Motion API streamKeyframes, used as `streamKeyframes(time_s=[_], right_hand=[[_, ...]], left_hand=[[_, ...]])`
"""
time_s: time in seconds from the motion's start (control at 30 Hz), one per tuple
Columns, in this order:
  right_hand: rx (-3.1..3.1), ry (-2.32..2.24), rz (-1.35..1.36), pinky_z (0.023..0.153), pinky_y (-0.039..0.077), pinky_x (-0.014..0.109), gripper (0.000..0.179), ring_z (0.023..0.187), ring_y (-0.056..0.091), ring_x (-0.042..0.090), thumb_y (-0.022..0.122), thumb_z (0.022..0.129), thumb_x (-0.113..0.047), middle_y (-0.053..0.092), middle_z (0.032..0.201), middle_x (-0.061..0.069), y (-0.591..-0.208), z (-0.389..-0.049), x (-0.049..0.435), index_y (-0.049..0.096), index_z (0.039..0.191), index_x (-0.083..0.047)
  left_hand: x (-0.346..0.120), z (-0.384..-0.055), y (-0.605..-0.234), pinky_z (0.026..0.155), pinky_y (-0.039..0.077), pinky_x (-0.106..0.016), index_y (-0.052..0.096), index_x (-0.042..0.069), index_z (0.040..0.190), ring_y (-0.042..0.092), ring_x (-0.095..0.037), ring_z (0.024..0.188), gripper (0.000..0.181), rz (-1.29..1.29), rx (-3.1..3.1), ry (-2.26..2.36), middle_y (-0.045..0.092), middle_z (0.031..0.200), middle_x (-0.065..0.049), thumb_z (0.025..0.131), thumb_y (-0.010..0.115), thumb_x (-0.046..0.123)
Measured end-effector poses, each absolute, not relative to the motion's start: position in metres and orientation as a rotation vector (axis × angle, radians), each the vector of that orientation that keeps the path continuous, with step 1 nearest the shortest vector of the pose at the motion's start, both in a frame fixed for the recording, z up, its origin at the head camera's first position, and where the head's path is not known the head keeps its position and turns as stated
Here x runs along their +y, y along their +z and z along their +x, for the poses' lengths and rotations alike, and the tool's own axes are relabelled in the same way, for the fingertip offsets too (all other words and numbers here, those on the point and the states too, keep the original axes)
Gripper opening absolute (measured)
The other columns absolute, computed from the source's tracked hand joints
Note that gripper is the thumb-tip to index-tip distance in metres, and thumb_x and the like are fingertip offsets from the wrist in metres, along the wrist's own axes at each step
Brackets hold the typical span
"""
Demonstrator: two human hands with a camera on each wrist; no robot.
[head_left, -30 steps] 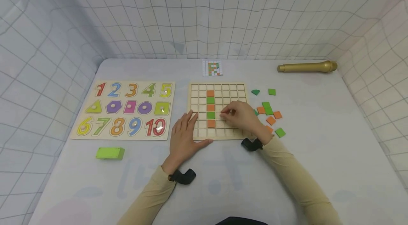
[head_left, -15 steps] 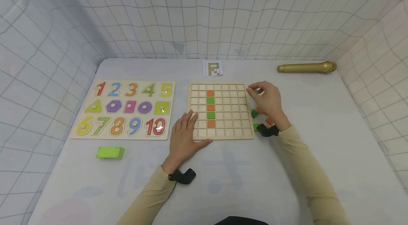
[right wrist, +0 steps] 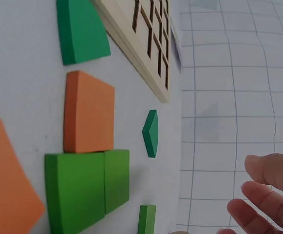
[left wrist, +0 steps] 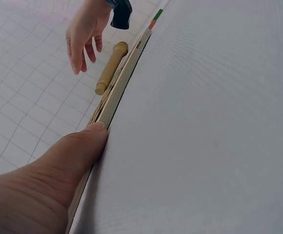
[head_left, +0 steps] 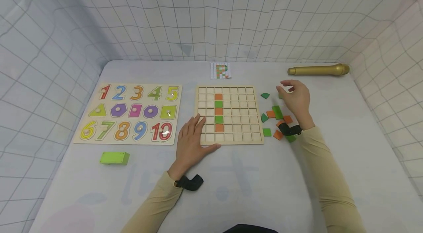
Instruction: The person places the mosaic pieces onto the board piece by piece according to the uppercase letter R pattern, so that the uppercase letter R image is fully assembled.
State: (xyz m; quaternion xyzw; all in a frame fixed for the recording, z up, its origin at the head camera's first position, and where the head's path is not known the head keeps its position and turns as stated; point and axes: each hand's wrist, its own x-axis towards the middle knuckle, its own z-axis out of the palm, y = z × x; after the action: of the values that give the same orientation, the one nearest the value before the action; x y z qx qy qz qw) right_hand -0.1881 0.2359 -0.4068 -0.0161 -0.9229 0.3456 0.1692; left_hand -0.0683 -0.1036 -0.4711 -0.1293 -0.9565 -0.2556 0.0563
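My left hand (head_left: 190, 146) rests with straight fingers along the lower left corner of a wooden grid board (head_left: 242, 122). In the left wrist view, its thumb (left wrist: 78, 151) lies against the board's front edge. Orange and green square tiles (head_left: 219, 111) fill one column of cells in alternation. To the right of the board my right hand (head_left: 297, 99) hovers over a green square tile (head_left: 280, 95), which it partly covers. Nothing shows between its parted fingers (right wrist: 268, 168) in the right wrist view. Loose green and orange tiles (head_left: 270, 114) lie below that hand.
Two green quarter-round pieces, one of them a far piece (head_left: 265, 95), lie beside the board. A pattern card (head_left: 220, 71) is behind it. Number-and-shape puzzle (head_left: 112, 126) and green block (head_left: 114, 158) stand left; a gold microphone (head_left: 318, 69) lies back right.
My right hand has moved from over the board's middle, past its upper right corner, to the loose tiles farther right. The left hand has stayed in place.
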Motion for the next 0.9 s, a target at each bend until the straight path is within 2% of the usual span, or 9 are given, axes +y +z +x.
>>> streamKeyframes(time_s=[0.43,0.67,0.9], right_hand=[[-2.892,0.931,-0.137,0.077,0.045,0.048,0.043,0.106,0.052,0.04,0.064,0.091,-0.028,0.058,0.122,0.023,-0.413,-0.188,0.249,0.062,0.12,0.003],[-2.983,0.893,-0.143,0.076,0.046,0.051,0.043,0.109,0.051,0.043,0.064,0.09,-0.022,0.053,0.126,0.027,-0.418,-0.188,0.251,0.059,0.124,0.005],[-3.071,0.832,-0.135,0.078,0.045,0.055,0.043,0.115,0.043,0.048,0.063,0.089,-0.019,0.049,0.128,0.03,-0.42,-0.189,0.253,0.058,0.125,0.005]], left_hand=[[-0.104,-0.068,-0.472,0.11,0.014,-0.046,0.034,0.01,0.147,0.017,-0.027,0.139,0.099,-0.402,-2.877,-0.782,0.024,0.153,-0.009,0.072,0.071,0.062],[-0.103,-0.068,-0.473,0.11,0.015,-0.046,0.035,0.009,0.147,0.019,-0.028,0.139,0.099,-0.4,-2.868,-0.788,0.026,0.152,-0.01,0.071,0.072,0.061],[-0.104,-0.068,-0.472,0.11,0.014,-0.045,0.035,0.01,0.147,0.018,-0.027,0.139,0.099,-0.393,-2.871,-0.795,0.026,0.152,-0.01,0.071,0.072,0.062]])
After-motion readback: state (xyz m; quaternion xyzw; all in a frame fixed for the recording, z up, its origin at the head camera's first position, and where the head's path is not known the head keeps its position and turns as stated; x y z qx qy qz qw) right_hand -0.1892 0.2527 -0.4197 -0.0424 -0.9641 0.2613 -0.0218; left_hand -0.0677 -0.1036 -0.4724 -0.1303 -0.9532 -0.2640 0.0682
